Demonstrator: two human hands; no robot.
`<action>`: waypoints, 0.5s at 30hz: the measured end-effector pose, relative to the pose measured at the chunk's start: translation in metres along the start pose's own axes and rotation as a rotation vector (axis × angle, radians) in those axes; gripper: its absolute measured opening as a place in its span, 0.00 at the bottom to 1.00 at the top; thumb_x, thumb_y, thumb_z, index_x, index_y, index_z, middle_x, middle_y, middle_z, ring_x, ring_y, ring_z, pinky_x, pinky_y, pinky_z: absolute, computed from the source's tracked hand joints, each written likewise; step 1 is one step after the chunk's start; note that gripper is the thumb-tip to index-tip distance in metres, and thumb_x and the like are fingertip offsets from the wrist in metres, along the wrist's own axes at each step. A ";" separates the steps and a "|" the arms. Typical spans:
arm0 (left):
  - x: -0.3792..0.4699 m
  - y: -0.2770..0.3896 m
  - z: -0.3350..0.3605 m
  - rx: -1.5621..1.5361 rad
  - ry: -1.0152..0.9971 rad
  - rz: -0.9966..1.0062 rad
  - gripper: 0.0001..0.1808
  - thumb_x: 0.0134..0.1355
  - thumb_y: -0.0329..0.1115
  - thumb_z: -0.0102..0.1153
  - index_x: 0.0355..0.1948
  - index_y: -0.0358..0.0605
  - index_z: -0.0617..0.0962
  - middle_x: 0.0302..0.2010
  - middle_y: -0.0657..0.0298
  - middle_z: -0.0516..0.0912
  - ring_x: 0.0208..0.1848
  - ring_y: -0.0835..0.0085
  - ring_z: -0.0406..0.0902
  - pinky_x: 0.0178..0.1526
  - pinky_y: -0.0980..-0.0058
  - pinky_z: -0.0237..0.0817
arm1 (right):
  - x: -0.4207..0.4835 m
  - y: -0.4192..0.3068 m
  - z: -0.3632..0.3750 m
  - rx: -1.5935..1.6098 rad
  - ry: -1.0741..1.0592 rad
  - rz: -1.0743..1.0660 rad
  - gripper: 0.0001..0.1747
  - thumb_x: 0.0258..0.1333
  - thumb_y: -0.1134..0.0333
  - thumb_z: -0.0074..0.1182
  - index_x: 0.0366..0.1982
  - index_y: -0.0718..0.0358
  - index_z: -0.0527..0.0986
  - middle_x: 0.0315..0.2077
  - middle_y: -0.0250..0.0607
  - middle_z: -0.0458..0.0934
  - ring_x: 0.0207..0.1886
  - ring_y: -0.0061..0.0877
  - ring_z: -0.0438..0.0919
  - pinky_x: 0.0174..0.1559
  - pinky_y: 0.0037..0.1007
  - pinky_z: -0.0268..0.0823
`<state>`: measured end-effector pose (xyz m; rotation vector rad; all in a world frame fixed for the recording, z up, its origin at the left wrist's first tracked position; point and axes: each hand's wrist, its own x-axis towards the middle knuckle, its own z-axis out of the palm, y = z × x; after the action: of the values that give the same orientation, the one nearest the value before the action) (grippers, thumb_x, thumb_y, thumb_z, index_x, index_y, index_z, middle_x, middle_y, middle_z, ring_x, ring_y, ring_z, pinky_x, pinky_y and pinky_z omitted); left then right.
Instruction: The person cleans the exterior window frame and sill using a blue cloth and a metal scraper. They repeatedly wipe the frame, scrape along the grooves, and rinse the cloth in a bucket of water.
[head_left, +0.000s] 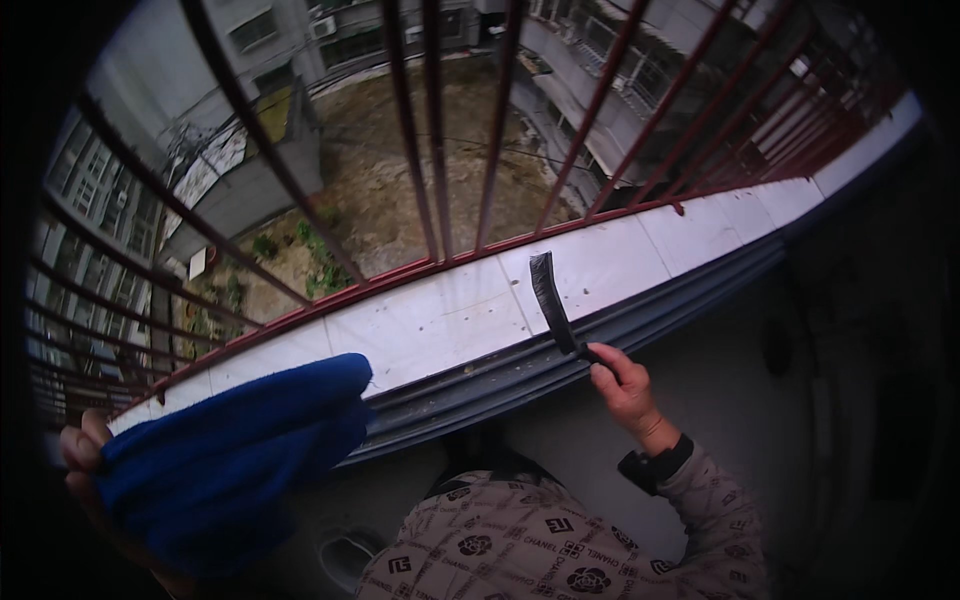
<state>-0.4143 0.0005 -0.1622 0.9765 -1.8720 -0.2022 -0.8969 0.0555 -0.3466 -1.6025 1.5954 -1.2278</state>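
My right hand (624, 388) grips the handle end of a narrow black brush (552, 304), whose bristled strip lies over the white tiled sill (435, 315) and the edge of the window track. At the far left, my left hand (86, 450) holds a blue cloth (240, 442), which hangs in folds over the sill and the track's left part. The grey metal window track (480, 390) has long grooves with pale crumbs of dirt in them. Small dark specks dot the sill tiles.
Dark red metal bars (435, 150) rise from the sill's outer edge, with a courtyard and buildings far below. A round rim, perhaps of a bucket (349, 559), shows on the floor at the lower left, beside my patterned top. The right side is dark.
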 end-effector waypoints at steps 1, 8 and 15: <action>0.025 -0.004 0.019 -0.034 -0.137 0.161 0.28 0.64 0.47 0.48 0.61 0.54 0.55 0.55 0.58 0.60 0.54 0.69 0.63 0.50 0.66 0.70 | -0.017 0.001 0.003 0.084 0.050 0.137 0.16 0.59 0.71 0.52 0.49 0.65 0.73 0.29 0.32 0.77 0.29 0.17 0.73 0.35 0.19 0.67; 0.139 0.069 0.195 -0.613 -0.154 0.107 0.19 0.68 0.43 0.47 0.57 0.51 0.72 0.51 0.62 0.74 0.46 0.78 0.73 0.46 0.79 0.69 | -0.073 0.017 -0.037 0.624 0.390 0.562 0.13 0.64 0.68 0.45 0.49 0.63 0.70 0.19 0.24 0.63 0.17 0.08 0.59 0.18 0.14 0.52; 0.189 0.192 0.452 -1.075 -0.217 0.101 0.10 0.62 0.35 0.58 0.42 0.44 0.78 0.37 0.66 0.80 0.38 0.81 0.75 0.40 0.81 0.68 | -0.119 0.089 -0.126 0.534 0.669 0.569 0.11 0.63 0.70 0.46 0.46 0.64 0.71 0.19 0.22 0.63 0.18 0.08 0.59 0.18 0.14 0.51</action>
<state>-0.9254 -0.1240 -0.1630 0.1124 -1.6209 -1.1430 -1.0327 0.1857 -0.3972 -0.3673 1.7084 -1.7409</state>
